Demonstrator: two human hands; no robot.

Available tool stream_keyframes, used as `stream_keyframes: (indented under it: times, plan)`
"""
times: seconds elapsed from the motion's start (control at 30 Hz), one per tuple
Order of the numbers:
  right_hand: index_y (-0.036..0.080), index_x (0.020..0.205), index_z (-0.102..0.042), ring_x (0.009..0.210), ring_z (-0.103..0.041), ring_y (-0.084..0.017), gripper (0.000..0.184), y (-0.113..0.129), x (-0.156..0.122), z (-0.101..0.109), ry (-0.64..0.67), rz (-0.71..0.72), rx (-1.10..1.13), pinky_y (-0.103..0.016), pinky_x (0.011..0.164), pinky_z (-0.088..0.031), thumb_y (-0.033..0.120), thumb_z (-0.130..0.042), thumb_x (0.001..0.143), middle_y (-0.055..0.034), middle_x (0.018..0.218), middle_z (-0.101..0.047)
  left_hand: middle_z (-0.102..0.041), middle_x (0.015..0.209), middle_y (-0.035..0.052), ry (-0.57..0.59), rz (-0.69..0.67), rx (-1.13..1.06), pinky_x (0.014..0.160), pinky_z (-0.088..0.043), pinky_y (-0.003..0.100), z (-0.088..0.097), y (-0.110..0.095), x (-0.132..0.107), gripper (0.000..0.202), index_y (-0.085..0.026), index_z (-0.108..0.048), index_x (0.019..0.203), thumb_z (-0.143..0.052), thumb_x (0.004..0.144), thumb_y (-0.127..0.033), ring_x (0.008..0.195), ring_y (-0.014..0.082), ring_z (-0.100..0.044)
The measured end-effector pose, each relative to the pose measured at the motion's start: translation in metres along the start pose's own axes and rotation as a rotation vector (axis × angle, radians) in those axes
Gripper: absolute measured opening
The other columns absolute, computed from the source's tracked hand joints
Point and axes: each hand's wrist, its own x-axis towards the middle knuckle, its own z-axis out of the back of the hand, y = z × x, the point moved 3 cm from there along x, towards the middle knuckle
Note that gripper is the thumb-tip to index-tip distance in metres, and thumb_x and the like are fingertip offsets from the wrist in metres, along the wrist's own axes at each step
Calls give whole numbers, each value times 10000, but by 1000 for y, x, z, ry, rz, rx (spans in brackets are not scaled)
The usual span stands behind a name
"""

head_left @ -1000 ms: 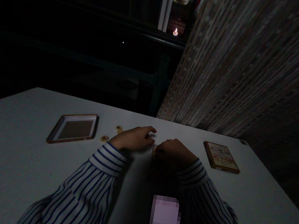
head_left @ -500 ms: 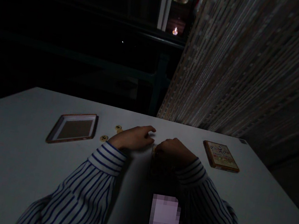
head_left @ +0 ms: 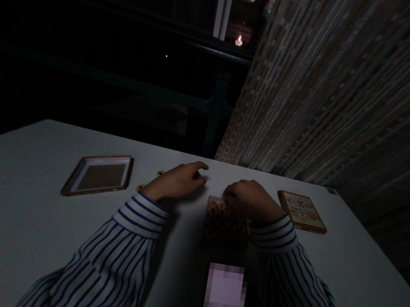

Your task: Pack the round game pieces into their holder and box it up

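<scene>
Worktop (head_left: 2, 225): pale, dimly lit. Patterned box (head_left: 223, 221): lies at centre, likely light and stiff; grip by its long edges. Right hand (head_left: 250, 199): fingers curled over the box's far end. Left hand (head_left: 177, 180): fingers loosely apart, holding nothing.

- The two small round pale wooden tokens (head_left: 141, 187) beside the left hand (head_left: 177, 183) are mostly covered by the wrist; their marks cannot be read.
- The patterned red-and-cream rectangular box (head_left: 223, 221) is partly under the right hand (head_left: 252, 201); whether its fingers grip it or only rest on it is probably beyond telling in this dim light.
- The print on the flat orange-rimmed card box (head_left: 302, 210) is too small to read.
- Both striped sleeves run off the bottom edge.
- The room beyond the white counter (head_left: 2, 225) is lost in darkness.
</scene>
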Motion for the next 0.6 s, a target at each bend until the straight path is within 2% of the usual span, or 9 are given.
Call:
stream_keyframes:
  times: [0.07, 0.27, 0.43, 0.6]
  plan:
    - [203, 935, -652, 889, -595, -196, 281, -3, -6, 9, -18, -23, -4, -288, 763, -376, 238, -395, 828, -68, 937, -674, -678, 876, 66, -45, 13, -26, 701, -448, 280, 5, 0, 0, 477, -140, -489, 1196, -425, 776, -357, 798, 194, -621]
    - [185, 1004, -624, 908, -579, -193, 314, -8, -16, 27, -183, -91, -1, -275, 755, -366, 246, -360, 846, -71, 971, -661, -675, 890, 59, -200, 16, -117, 699, -465, 272, 21, 1, -2, 413, -160, -561, 1100, -439, 774, -381, 804, 185, -625]
    - [180, 1040, -611, 925, -572, -200, 332, -5, -16, 28, -179, -98, 2, -288, 770, -364, 275, -344, 866, -79, 996, -654, -666, 839, 58, -240, 56, -176, 680, -478, 280, 30, 1, -5, 395, -147, -582, 1051, -476, 763, -397, 784, 189, -625]
    - [179, 1042, -608, 933, -572, -202, 335, -3, -16, 29, -202, -83, 6, -297, 785, -367, 278, -335, 876, -82, 990, -656, -672, 842, 56, -306, 38, -204, 699, -478, 282, 38, -3, -8, 380, -144, -609, 1009, -502, 748, -398, 772, 177, -617]
